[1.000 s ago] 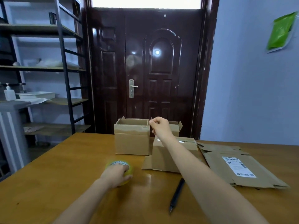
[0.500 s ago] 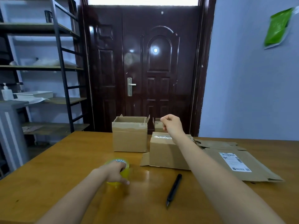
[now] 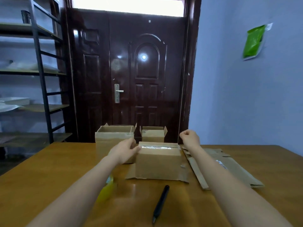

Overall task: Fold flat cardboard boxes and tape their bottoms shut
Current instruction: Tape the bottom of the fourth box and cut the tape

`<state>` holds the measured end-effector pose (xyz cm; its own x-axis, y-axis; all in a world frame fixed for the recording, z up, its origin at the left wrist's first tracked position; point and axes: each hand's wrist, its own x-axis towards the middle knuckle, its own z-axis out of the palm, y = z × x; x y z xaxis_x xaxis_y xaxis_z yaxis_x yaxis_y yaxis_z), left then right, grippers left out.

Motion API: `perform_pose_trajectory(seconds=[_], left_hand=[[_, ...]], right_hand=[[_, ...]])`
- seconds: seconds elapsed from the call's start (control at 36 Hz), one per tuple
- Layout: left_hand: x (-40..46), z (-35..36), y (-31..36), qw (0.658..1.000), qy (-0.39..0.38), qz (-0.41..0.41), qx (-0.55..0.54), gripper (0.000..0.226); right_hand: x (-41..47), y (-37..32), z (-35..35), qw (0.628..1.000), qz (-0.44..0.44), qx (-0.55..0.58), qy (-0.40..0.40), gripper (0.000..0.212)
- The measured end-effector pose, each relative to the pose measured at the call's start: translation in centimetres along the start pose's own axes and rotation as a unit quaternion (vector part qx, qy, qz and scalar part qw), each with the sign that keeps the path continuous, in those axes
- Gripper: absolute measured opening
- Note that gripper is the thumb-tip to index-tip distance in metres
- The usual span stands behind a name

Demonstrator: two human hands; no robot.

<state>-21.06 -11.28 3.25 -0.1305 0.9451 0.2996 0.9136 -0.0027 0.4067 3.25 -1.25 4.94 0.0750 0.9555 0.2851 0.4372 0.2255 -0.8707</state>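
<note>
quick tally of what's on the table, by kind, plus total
Folded-up cardboard boxes: 3 — taped box, open box at back left, small open box at back
Flat cardboard pile: 1; how many sheets it holds cannot be told
Yellow tape roll: 1
Black pen: 1
Total: 6

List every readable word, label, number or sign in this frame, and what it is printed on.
No text can be read.
White label on the flat cardboard: mostly hidden by the right arm, blurred.
Dark marks on the small open box: too small to read.
Dark marks on the big open box: too small to read.
Green packet on the wall: no legible print.
</note>
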Motion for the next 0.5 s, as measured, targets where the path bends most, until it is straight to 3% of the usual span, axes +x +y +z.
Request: perform_pose_trajectory(seconds=[0.11, 0.25, 0.33, 0.5], left_hand=[[1.1, 1.5, 1.5, 0.997, -0.023, -0.028, -0.069, 0.053], [1.8, 3.3, 2.7, 0.992, -0.038, -0.064, -0.102, 0.067], [2.3, 3.9, 3.1, 0.988, -0.008, -0.077, -0.133, 0.064], [3.0, 4.2, 2.7, 0.981, 0.025, -0.096, -0.167, 0.047]], right_hand=[[0.3, 2.4, -0.3, 0.998, 0.064, 0.006, -0.012, 0.015], [-0.2, 4.3, 0.1, 0.987, 0.128, 0.033, -0.089, 0.031], [-0.6, 4.1, 0.7, 0.987, 0.108, 0.055, -0.102, 0.047], [-0.2, 3.3, 2.3, 0.99, 0.02, 0.03, -0.136, 0.051]])
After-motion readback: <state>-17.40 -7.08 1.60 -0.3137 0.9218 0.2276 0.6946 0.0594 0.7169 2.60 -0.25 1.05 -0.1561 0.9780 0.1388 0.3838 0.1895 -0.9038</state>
